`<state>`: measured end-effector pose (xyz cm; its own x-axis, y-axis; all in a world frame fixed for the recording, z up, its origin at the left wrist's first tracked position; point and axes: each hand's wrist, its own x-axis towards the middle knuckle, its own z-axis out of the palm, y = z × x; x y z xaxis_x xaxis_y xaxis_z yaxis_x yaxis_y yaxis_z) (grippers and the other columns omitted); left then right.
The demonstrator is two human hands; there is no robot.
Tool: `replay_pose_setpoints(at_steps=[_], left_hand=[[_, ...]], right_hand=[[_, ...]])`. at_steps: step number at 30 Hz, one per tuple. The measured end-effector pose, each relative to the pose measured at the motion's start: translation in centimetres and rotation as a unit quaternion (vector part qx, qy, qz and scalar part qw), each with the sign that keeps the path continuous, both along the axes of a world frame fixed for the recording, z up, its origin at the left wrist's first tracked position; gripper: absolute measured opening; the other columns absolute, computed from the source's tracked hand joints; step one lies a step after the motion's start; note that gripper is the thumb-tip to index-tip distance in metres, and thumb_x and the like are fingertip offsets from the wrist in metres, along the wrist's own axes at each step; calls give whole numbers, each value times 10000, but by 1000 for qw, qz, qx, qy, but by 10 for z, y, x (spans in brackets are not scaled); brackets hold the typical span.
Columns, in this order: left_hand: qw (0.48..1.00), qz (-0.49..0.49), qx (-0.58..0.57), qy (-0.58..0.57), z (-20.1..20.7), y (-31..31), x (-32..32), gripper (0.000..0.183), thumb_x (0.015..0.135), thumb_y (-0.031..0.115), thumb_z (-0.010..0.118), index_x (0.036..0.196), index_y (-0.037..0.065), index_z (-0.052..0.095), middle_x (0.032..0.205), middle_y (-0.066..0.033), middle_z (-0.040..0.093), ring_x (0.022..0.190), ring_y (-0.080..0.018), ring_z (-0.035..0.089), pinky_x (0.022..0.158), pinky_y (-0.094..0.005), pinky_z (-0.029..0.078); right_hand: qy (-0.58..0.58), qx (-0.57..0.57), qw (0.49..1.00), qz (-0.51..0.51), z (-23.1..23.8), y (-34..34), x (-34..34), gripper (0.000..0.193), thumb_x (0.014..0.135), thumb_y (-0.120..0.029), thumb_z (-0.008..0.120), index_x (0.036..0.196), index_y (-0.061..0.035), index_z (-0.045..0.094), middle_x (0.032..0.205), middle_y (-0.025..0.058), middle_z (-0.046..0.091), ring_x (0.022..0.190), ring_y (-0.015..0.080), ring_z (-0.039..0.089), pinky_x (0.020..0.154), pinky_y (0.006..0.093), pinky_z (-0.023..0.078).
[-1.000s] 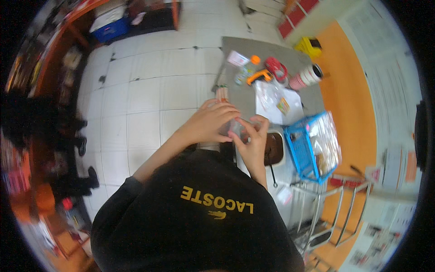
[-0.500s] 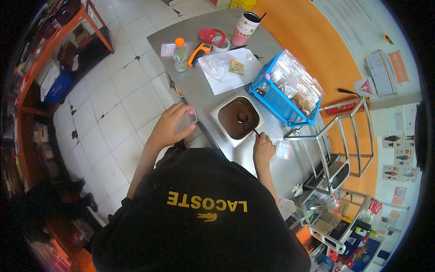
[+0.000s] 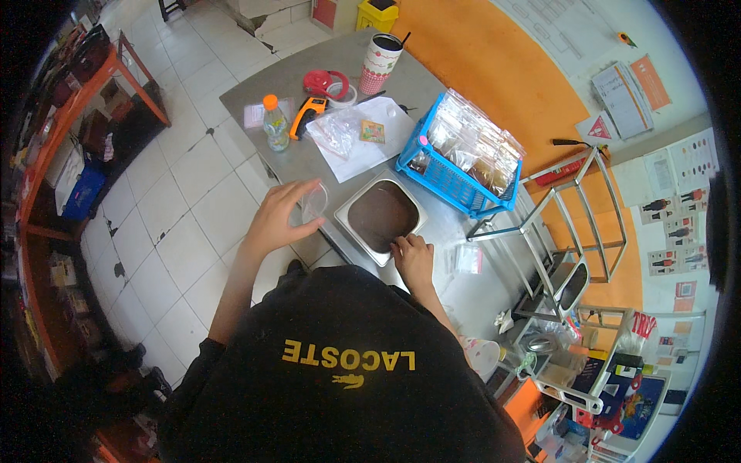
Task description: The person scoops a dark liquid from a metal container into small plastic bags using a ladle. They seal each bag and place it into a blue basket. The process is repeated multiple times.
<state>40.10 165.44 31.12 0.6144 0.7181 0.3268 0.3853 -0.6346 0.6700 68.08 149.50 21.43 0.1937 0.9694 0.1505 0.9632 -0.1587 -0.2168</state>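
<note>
My left hand (image 3: 270, 220) curves around a small clear plastic cup (image 3: 315, 202), held beside the left edge of a metal pan. The square steel pan (image 3: 340, 214) sits on the table and holds smooth dark brown liquid (image 3: 384, 210). At the pan's near right rim, my right hand (image 3: 414, 262) is closed on the handle of a ladle. The ladle's bowl is sunk out of sight in the liquid, and my fingers mostly cover its handle.
Beyond the pan stands a blue basket (image 3: 455, 181) of filled clear bags. A paper sheet (image 3: 363, 163), an orange-capped bottle (image 3: 275, 127), an orange thermometer gun (image 3: 308, 116), tape rolls (image 3: 327, 83) and a patterned tumbler (image 3: 380, 65) lie farther off. A metal rack (image 3: 556, 204) is at right.
The ladle bowl, visible at the liquid's surface before, is now submerged. My right hand has come closer to the pan's rim. The whole view has shifted; my left hand still holds the cup.
</note>
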Motion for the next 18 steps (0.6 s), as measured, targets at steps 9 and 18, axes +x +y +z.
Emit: replay_pose_setpoints(at_steps=[9,18], left_hand=[[999,-14,32,-1,6,11,7,582,782,289,746,1301,99,566,1154,-82,588,1093,-275,565,965,-408,387],[998,-14,53,-4,-3,26,16,602,777,340,775,1300,110,584,1142,-78,644,1096,-266,586,1012,-416,362]], right_hand=[[-16,42,999,1,6,2,-12,141,835,-207,705,951,-134,738,786,34,605,809,221,584,697,396,401],[306,73,947,-60,4,-21,-1,146,850,-150,699,957,-57,729,808,102,652,735,252,598,673,355,481]])
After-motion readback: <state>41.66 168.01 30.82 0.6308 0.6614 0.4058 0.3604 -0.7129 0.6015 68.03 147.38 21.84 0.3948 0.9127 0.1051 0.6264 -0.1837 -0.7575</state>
